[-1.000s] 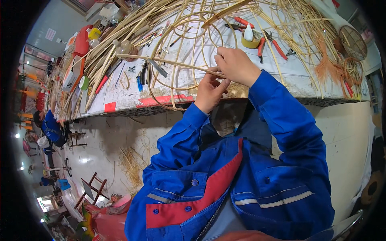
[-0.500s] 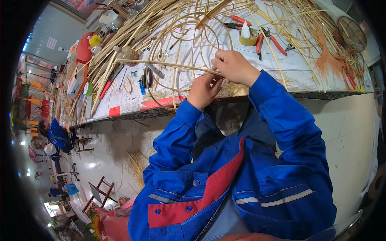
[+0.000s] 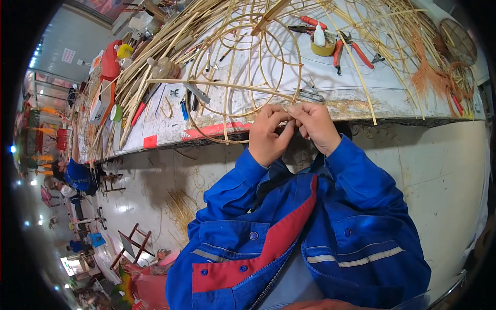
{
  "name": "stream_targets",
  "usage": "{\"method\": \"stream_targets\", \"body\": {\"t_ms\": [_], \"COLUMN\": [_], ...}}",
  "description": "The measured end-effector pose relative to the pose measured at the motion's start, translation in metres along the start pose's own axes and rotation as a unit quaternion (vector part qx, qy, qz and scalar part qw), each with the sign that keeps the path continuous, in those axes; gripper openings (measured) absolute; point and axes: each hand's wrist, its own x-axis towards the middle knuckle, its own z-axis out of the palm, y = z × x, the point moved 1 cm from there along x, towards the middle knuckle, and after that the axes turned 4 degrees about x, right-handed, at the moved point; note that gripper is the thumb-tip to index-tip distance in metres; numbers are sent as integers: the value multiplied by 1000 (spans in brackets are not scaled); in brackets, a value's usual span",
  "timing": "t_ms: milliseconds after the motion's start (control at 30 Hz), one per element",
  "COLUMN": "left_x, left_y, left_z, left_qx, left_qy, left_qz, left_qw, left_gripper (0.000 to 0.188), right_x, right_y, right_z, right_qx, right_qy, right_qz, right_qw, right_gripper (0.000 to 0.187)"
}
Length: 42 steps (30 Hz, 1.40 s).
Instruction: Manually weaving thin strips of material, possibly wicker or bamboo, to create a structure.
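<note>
My left hand (image 3: 271, 132) and my right hand (image 3: 316, 125) meet at the table's front edge, fingertips pinched close together. What lies between the fingers is too small or hidden to make out. Just above them is the lower right of a round bamboo frame (image 3: 300, 64), made of bent hoops and thin ribs. A straight bamboo strip (image 3: 222, 83) crosses this frame, its right end close above my fingers. Beside that end lies a metal clip (image 3: 310, 95); a grey clamp (image 3: 198, 93) sits on the strip's left part.
Red-handled cutters (image 3: 356, 49), a tape roll (image 3: 323, 50) and a white glue bottle (image 3: 319, 35) lie beyond my right hand. Bamboo strips (image 3: 150, 57) pile up at left. Orange fibres (image 3: 423, 67) lie at right. A wooden stool (image 3: 135, 243) stands on the floor.
Both hands have come down toward my body, off the strip's right end, and the fingers have drawn together. The strip's end and the clip beside it now show.
</note>
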Motion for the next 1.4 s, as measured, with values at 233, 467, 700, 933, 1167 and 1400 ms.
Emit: {"method": "stream_targets", "body": {"t_ms": [233,467,700,933,1167,1400], "left_x": [0,16,25,26,23,22], "left_y": [-9,-24,-28,-23,-25,-31], "left_z": [6,13,10,9,17,20], "left_qx": [20,-296,-398,-355,-290,-303], "left_qy": [25,-76,-121,-119,-89,-102], "left_qz": [-28,-282,-318,-334,-304,-299], "left_qw": [999,909,852,865,903,899], "left_gripper": [27,39,37,27,24,28], "right_x": [-8,-19,-23,-28,-31,-10], "right_y": [4,0,7,2,2,-31], "right_z": [-15,-17,-22,-18,-8,-29], "right_qx": [179,222,220,209,229,135], "right_qy": [-27,33,-10,-5,4,13], "right_qz": [9,13,36,49,38,5], "right_qw": [983,974,975,977,973,991], "right_gripper": [13,11,9,10,10,11]}}
